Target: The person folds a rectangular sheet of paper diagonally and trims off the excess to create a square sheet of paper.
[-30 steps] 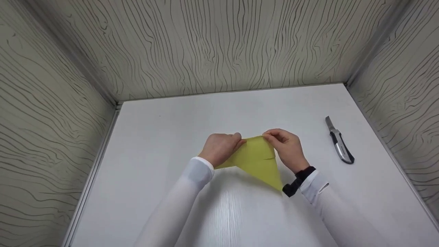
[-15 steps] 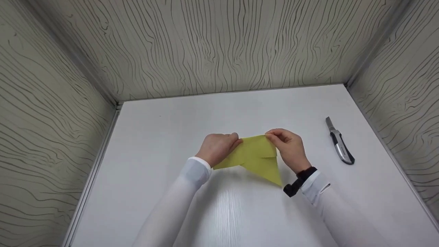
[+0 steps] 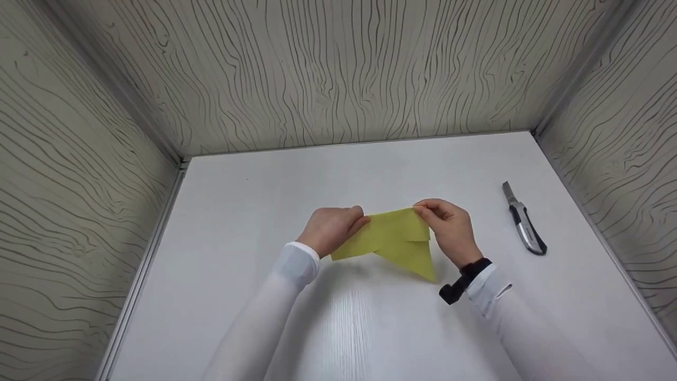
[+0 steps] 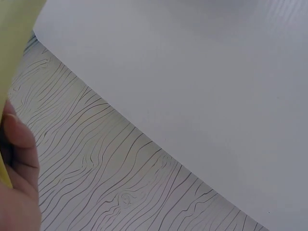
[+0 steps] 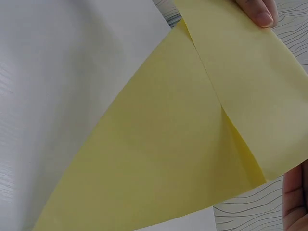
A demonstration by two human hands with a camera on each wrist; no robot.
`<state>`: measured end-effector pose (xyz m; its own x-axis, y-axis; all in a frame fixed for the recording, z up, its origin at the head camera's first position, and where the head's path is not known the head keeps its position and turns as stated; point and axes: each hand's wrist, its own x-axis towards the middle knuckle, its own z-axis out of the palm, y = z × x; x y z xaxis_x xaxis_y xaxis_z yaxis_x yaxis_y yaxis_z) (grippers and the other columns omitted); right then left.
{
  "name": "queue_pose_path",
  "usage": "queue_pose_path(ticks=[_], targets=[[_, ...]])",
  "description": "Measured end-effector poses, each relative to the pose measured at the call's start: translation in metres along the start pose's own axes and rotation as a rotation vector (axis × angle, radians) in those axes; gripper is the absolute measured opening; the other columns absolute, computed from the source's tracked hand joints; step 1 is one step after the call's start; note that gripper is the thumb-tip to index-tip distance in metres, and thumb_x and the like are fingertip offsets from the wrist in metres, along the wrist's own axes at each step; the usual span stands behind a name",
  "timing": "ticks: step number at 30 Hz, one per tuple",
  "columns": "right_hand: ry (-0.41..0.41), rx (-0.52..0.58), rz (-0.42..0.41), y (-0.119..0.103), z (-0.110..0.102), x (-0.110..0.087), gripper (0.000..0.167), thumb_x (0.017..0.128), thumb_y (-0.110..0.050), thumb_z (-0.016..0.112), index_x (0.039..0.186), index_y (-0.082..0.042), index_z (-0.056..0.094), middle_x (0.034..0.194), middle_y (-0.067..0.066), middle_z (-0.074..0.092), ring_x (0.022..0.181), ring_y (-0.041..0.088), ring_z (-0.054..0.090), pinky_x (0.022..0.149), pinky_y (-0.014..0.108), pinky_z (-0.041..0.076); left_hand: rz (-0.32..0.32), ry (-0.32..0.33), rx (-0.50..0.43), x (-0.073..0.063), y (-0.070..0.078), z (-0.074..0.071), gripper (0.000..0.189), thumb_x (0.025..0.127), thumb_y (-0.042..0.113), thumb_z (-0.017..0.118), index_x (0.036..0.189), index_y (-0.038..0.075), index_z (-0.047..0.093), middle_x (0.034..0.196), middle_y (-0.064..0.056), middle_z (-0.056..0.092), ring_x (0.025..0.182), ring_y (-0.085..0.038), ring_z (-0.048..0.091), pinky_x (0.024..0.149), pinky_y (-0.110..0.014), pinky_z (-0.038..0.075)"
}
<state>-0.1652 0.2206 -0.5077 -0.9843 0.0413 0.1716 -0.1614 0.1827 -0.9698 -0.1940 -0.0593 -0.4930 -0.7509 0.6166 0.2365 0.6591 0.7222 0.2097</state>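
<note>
A yellow sheet of paper [image 3: 394,230], folded over along its top, hangs between my two hands above the white table. Its lower right part tapers to a point. My left hand [image 3: 331,228] grips the left end of the upper edge, thumb on top. At the top right corner my right hand [image 3: 449,228] pinches the fold between thumb and fingers. In the right wrist view the folded paper [image 5: 144,139] fills the middle, with a gap showing under its flap. Only a strip of the paper [image 4: 14,38] appears in the left wrist view, beside the curled left fingers [image 4: 21,139].
A utility knife [image 3: 524,222] with its blade out lies on the right side of the white table [image 3: 238,211]. Wood-patterned panels [image 3: 338,69] stand at the back and on both sides. A black wrist strap [image 3: 470,272] is on the right wrist.
My left hand has shifted slightly left and my right hand slightly right, drawing apart along the paper's top edge. More of the paper shows between them, and its lower point has risen a little.
</note>
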Motion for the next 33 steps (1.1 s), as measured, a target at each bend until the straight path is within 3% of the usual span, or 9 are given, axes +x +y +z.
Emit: queue_pose_path(ticks=[11,20,26,33], targets=[[0.007,-0.009,0.021,0.001,-0.003,-0.001,0.032,0.095,-0.033,0.074,0.111,-0.005,0.076,0.107,0.007,0.074,0.097,0.018,0.068,0.083,0.024,0.055,-0.019,-0.023,-0.074,-0.004,-0.004,-0.002,0.032,0.108,0.041,0.05,0.086,0.019,0.057,0.064,0.01,0.042,0.056,-0.006,0.039,0.056,-0.023,0.037],[0.032,-0.003,0.045,0.001,-0.01,-0.001,0.033,0.096,-0.032,0.073,0.112,-0.003,0.075,0.107,0.008,0.074,0.096,0.018,0.068,0.083,0.024,0.055,-0.164,-0.083,-0.29,-0.008,-0.009,-0.008,0.028,0.105,0.044,0.055,0.092,0.022,0.067,0.072,0.013,0.056,0.064,-0.007,0.05,0.065,-0.027,0.045],[0.031,-0.009,0.071,0.003,-0.012,-0.001,0.03,0.098,-0.026,0.072,0.115,0.0,0.073,0.108,0.009,0.074,0.096,0.017,0.067,0.083,0.024,0.054,-0.19,-0.098,-0.353,-0.007,-0.011,-0.01,0.027,0.103,0.045,0.06,0.09,0.024,0.071,0.074,0.015,0.06,0.068,-0.007,0.053,0.068,-0.027,0.047],[0.048,0.019,0.071,0.003,-0.016,-0.002,0.037,0.095,-0.034,0.075,0.114,-0.002,0.074,0.106,0.008,0.074,0.093,0.017,0.066,0.08,0.024,0.053,-0.254,-0.112,-0.44,-0.009,-0.012,-0.009,0.024,0.102,0.043,0.062,0.094,0.024,0.074,0.08,0.016,0.065,0.072,-0.007,0.056,0.069,-0.029,0.049]])
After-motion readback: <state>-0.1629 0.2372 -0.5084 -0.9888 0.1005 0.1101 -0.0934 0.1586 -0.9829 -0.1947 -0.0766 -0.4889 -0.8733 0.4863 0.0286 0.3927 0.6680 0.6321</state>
